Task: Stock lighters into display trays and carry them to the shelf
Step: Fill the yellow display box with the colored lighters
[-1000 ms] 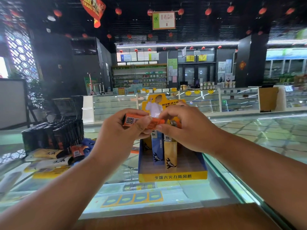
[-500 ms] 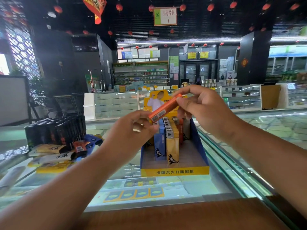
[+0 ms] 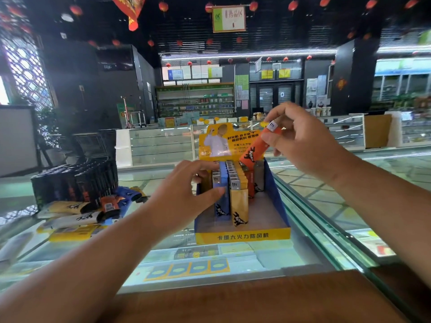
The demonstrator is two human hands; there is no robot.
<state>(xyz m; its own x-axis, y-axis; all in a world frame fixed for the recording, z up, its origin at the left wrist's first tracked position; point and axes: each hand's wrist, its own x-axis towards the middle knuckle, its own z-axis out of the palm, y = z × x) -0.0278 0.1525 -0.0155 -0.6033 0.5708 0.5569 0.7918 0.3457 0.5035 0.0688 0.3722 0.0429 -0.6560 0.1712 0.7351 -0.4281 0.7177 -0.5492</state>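
Right hand [image 3: 303, 141] pinches tilted orange lighter [image 3: 254, 150] above display tray [image 3: 242, 235].

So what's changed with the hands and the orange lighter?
The left hand let go of the orange lighter and moved down onto the blue lighters in the display tray. The right hand tilted it steeper, over the tray. Tray and loose lighters stayed put.
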